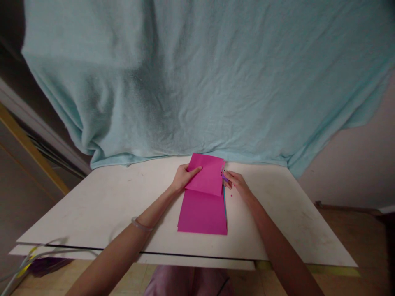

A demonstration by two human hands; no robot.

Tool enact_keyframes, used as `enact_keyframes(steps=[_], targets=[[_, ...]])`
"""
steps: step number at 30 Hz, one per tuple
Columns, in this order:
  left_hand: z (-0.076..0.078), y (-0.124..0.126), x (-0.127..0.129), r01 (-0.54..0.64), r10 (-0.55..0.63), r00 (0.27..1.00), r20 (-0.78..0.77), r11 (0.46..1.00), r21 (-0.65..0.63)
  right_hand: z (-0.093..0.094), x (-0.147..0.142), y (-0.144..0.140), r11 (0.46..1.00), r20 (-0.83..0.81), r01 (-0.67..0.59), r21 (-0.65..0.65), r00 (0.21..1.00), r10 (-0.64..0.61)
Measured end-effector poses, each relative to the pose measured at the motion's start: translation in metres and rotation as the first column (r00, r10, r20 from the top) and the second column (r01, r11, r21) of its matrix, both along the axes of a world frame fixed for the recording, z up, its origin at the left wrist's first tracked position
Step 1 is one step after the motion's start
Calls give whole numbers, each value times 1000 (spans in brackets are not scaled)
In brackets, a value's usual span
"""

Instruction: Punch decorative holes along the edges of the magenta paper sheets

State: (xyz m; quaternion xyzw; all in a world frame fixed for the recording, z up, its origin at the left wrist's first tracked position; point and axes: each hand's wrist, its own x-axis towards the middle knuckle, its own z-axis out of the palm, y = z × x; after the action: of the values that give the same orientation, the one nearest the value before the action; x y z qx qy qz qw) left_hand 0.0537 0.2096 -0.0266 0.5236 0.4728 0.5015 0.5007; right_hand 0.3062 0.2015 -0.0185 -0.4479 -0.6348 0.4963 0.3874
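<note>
A stack of magenta paper sheets (203,213) lies on the white table (101,205), with blue and other coloured edges showing along its right side. The top magenta sheet (207,174) is lifted and bent toward me at its far end. My left hand (184,176) grips that sheet's left far edge, thumb on top. My right hand (236,183) rests at the sheet's right far corner, fingers pinched on its edge. A few small dark specks lie on the table beside my right hand.
A light blue blanket (203,78) hangs behind the table and drapes onto its far edge. A thin bracelet (140,225) circles my left wrist. Cables (33,257) hang at the lower left below the table's front edge.
</note>
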Motion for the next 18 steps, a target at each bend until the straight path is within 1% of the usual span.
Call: enact_keyframes(steps=[5, 9, 12, 15, 18], targets=[[1, 0, 1, -16, 16, 1000, 7, 1000, -3, -3, 1, 1, 999, -12, -47, 2, 999, 47], [3, -2, 2, -31, 31, 999, 9, 999, -7, -7, 4, 3, 996, 11, -89, 0, 996, 89], [5, -3, 2, -15, 15, 999, 39, 1000, -8, -9, 6, 2, 993, 19, -114, -8, 993, 114], [6, -5, 1, -8, 9, 999, 47, 1000, -21, -10, 8, 1, 993, -10, -117, -23, 993, 117], [6, -4, 0, -3, 3, 1000, 12, 1000, -21, -11, 8, 1, 994, -27, -103, -31, 994, 102]])
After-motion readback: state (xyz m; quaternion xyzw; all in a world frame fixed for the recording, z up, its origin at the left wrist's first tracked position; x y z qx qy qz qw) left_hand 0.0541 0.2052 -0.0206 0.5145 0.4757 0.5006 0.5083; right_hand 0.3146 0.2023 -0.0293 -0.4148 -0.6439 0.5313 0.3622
